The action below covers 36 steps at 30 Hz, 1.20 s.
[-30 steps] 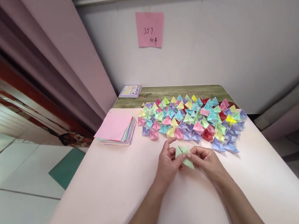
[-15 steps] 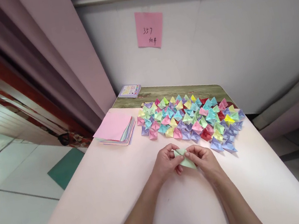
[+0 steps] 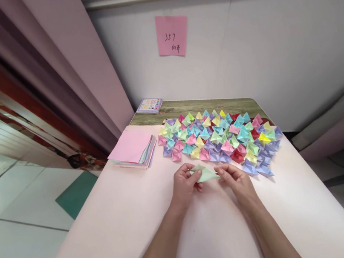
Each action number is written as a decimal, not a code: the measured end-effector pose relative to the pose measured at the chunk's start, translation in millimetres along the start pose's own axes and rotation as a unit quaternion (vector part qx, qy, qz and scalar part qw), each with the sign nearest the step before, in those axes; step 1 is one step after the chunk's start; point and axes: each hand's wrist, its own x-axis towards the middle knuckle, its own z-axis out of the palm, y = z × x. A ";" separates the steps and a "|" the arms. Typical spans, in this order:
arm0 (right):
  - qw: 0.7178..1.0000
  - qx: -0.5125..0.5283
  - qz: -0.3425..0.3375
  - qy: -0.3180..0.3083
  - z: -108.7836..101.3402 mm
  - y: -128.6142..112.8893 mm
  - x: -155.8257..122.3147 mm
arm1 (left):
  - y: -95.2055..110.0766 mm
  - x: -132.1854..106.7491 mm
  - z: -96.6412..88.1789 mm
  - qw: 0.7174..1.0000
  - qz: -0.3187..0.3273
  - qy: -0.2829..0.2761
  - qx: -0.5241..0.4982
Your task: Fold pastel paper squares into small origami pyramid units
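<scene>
A small piece of pale green folded paper (image 3: 205, 173) is held just above the table, between my two hands. My left hand (image 3: 185, 184) pinches its left end, thumb on top and fingers beneath. At the paper's right tip, my right hand (image 3: 236, 179) is closed with thumb and forefinger on the point. Beyond my hands spreads a large group of folded paper boats (image 3: 215, 137) in pink, blue, green, yellow, red and purple. The nearest purple ones lie close to my right hand.
A stack of coloured paper sheets (image 3: 132, 148), pink on top, lies at the table's left. Behind it is a small pile of printed packets (image 3: 149, 105). The pale table top (image 3: 110, 237) meets a wall bearing a pink note (image 3: 172, 35). A green sheet (image 3: 76, 194) shows on the floor.
My hands have moved apart slightly. The green paper has turned and now stretches between them as a wider pointed shape, with my right fingers at its tip.
</scene>
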 end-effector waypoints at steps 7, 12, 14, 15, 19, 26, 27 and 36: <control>0.994 0.079 0.062 -0.035 7.3 4.7 -0.9 | -2.4 -1.6 2.5 1.000 0.018 0.020 0.006; 0.995 0.085 0.051 -0.005 8.1 8.2 0.8 | -4.9 -2.0 3.6 1.000 0.012 0.004 0.018; 0.995 0.087 0.047 0.002 7.9 7.5 0.8 | -4.2 -2.1 3.3 1.000 0.003 -0.001 0.016; 0.995 0.087 0.045 0.003 7.9 6.8 0.6 | -3.6 -2.2 3.1 1.000 -0.002 -0.003 0.012; 0.997 0.070 0.039 -0.002 8.1 3.1 -0.8 | -0.4 -2.8 3.1 1.000 -0.016 -0.009 -0.002; 0.996 0.070 0.054 0.007 8.5 3.2 -0.6 | -0.5 -4.0 5.3 1.000 0.004 -0.011 0.007; 0.995 0.075 0.058 0.010 8.6 3.9 -0.5 | -1.2 -4.1 5.5 1.000 0.006 -0.011 0.009; 0.998 0.051 0.038 0.002 7.8 7.1 -1.2 | 0.8 -4.9 6.0 1.000 -0.014 -0.020 -0.005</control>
